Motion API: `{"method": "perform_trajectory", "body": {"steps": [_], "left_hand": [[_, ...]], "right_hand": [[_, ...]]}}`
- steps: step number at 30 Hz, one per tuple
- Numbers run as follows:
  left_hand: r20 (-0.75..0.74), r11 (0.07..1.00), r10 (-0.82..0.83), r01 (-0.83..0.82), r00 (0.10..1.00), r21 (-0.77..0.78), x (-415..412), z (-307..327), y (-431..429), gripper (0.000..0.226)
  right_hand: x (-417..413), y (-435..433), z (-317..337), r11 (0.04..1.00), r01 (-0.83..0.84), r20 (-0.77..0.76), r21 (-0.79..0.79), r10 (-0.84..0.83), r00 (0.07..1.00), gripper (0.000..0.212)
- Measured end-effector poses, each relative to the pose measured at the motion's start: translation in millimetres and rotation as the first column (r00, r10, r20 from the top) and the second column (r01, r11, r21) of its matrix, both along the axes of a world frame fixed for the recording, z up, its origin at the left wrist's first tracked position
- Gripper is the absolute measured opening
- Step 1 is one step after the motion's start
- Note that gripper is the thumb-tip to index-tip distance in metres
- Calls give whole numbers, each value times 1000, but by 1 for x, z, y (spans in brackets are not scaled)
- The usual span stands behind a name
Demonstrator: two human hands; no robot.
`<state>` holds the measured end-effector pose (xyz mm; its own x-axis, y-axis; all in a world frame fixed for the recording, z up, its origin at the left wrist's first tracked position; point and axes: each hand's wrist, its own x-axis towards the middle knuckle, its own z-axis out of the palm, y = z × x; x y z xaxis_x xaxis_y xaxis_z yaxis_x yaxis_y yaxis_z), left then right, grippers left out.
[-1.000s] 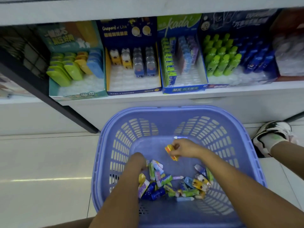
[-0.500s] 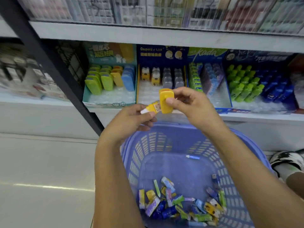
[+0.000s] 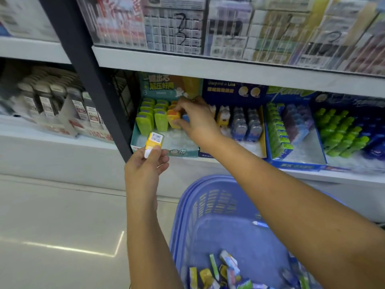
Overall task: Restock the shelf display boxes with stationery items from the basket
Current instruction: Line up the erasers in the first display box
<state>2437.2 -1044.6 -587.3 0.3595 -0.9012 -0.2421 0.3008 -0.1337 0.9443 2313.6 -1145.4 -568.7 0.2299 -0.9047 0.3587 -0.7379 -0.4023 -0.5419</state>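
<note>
My right hand [image 3: 194, 118] reaches into the teal display box [image 3: 183, 152] on the lower shelf and grips a yellow-orange eraser case [image 3: 173, 119] standing in its third row, beside the green cases [image 3: 153, 116]. My left hand [image 3: 143, 165] hovers in front of that box and pinches a small yellow and white item [image 3: 153, 142] with a barcode label between thumb and fingers. The purple basket [image 3: 200, 207] sits on the floor below, with several mixed wrapped stationery items [image 3: 220, 272] at its bottom.
A dark shelf upright [image 3: 91, 80] runs diagonally just left of the teal box. To the right stand a dark blue box [image 3: 235, 90] of small cases, a blue box with green packs [image 3: 277, 132], and green and blue bottles [image 3: 341, 134]. Packaged goods fill the upper shelf [image 3: 229, 67].
Both hands rose out of the basket. The right hand carried the yellow case from in front of me into the teal box, while the left hand kept the small yellow item.
</note>
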Motion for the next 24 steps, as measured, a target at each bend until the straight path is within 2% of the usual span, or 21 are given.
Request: {"method": "perform_trajectory", "body": {"steps": [10, 14, 18, 20, 24], "left_hand": [[-2, 1000, -2, 2, 1000, 11, 0, -8, -4, 10], [7, 1000, -14, 14, 1000, 5, 2, -10, -3, 11], [14, 1000, -21, 21, 1000, 1, 2, -11, -5, 15], [23, 1000, -25, 25, 999, 5, 2, -10, -5, 14], [34, 1000, -26, 26, 999, 8, 3, -6, -2, 11]], "right_hand": [[2, -11, 4, 998, 60, -225, -25, -64, 972, 21], [-2, -10, 7, 996, 20, -403, -86, -53, 913, 27], [7, -2, 2, 981, -7, -604, -191, -112, 789, 35], [8, 4, 1, 980, 4, -628, -198, -130, 767, 40], [3, 5, 5, 987, 53, -587, -154, -135, 798, 37]]}}
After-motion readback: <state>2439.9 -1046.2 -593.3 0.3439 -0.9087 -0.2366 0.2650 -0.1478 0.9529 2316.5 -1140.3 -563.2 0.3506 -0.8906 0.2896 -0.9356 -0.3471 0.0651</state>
